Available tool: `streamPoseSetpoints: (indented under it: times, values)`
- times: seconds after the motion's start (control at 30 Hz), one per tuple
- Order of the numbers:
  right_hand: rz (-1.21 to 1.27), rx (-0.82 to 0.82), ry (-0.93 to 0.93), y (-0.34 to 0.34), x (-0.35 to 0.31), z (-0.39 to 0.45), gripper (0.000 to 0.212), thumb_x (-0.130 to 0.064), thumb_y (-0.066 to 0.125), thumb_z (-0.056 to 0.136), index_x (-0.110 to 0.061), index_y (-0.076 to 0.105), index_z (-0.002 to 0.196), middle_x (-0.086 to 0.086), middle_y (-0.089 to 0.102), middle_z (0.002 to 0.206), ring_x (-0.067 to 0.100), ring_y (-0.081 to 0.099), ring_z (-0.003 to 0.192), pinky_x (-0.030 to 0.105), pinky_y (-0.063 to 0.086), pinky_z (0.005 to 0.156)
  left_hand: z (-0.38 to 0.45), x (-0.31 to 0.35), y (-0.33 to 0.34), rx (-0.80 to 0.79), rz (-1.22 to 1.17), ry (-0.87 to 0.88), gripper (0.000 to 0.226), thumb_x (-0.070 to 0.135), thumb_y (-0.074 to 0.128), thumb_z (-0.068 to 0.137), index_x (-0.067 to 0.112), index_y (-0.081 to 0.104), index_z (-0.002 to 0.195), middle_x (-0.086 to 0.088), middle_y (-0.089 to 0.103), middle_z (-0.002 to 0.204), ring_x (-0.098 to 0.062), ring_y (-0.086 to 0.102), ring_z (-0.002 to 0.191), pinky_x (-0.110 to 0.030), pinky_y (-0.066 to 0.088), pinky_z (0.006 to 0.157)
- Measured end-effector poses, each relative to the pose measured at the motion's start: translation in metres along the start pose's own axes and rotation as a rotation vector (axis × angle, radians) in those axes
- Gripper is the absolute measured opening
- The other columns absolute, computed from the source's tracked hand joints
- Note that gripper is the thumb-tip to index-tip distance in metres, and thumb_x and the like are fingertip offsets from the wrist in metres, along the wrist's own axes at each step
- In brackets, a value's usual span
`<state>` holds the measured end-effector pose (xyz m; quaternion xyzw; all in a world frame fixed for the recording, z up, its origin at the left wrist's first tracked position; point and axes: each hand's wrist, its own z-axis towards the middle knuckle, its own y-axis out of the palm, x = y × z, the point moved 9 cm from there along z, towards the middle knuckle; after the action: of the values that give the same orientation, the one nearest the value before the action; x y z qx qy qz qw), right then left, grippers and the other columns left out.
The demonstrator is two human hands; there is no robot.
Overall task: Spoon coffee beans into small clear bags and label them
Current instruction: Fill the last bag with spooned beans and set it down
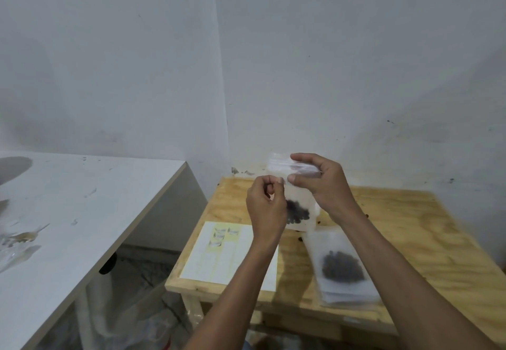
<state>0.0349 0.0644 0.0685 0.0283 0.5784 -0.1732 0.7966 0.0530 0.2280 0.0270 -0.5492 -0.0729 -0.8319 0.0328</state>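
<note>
You hold a thin, clear plastic bag (298, 196) upright above the far-left part of a pale plywood tabletop (410, 229), dark coffee beans (297, 212) pooled at its bottom. Your right hand (320, 182) pinches the bag's top strip between thumb and curled fingers. Your left hand (265, 204) has its fingertips bunched at the bag's upper left edge; motion blur hides whether they grip it. Near the front edge lies a flat stack of bags (342, 264) holding beans. A white label sheet (224, 253) lies at the front-left corner, its print unreadable.
</note>
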Motion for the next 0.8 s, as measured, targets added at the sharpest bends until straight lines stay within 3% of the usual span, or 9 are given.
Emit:
streamPoseSetpoints:
  times: [0.2,0.33,0.4,0.5,0.6,0.8]
  values:
    - [-0.074,0.002,-0.056,-0.001,-0.009,0.000,0.041,-0.006,0.082,0.082,-0.025,0.074,0.118,-0.012,0.072,0.117,0.003,0.068,0.104,0.025,0.054,0.097,-0.005,0.004,0.000,0.070,0.000,-0.011,0.014,0.020,0.068,0.097,0.019,0.064,0.083,0.008,0.050,0.074,-0.011,0.047,0.072,-0.032,0.045,0.070]
    - [-0.058,-0.005,-0.073,-0.003,-0.013,0.002,0.041,-0.005,0.082,0.081,-0.025,0.076,0.116,-0.012,0.073,0.114,0.007,0.068,0.107,0.025,0.055,0.094,-0.006,0.022,-0.004,0.084,0.102,0.139,0.017,0.025,0.077,0.091,0.035,0.063,0.092,0.005,0.057,0.104,-0.016,0.054,0.105,-0.027,0.047,0.087]
    - [-0.041,-0.028,-0.073,-0.003,-0.015,0.004,0.041,-0.002,0.083,0.079,-0.026,0.076,0.112,-0.009,0.074,0.111,0.010,0.069,0.104,0.027,0.057,0.092,-0.005,0.027,-0.004,0.051,0.059,0.152,0.023,0.022,0.078,0.090,0.036,0.063,0.099,0.008,0.058,0.111,-0.010,0.056,0.108,-0.024,0.049,0.080]
    - [-0.030,-0.060,-0.085,-0.004,-0.020,0.006,0.041,0.000,0.083,0.078,-0.027,0.077,0.109,-0.006,0.075,0.109,0.013,0.070,0.103,0.028,0.059,0.089,0.001,0.030,-0.001,-0.022,-0.028,0.132,0.022,0.011,0.076,0.091,0.026,0.064,0.103,0.010,0.067,0.106,-0.007,0.064,0.095,-0.023,0.051,0.066]
    - [-0.026,-0.032,-0.111,-0.011,-0.022,0.005,0.036,-0.004,0.083,0.079,-0.030,0.079,0.104,-0.008,0.075,0.106,0.010,0.069,0.098,0.023,0.058,0.084,0.011,0.027,0.005,-0.123,-0.132,0.055,0.016,0.002,0.072,0.091,0.018,0.070,0.096,0.000,0.072,0.088,-0.013,0.066,0.078,-0.033,0.055,0.073]
    - [0.070,0.003,-0.064,-0.011,-0.011,-0.006,0.021,-0.009,0.083,0.083,-0.021,0.081,0.100,-0.004,0.079,0.100,0.017,0.076,0.090,0.033,0.063,0.079,0.014,0.026,0.009,-0.126,-0.256,-0.056,0.024,-0.004,0.067,0.091,0.013,0.081,0.100,-0.005,0.080,0.094,-0.022,0.073,0.098,-0.037,0.057,0.093]
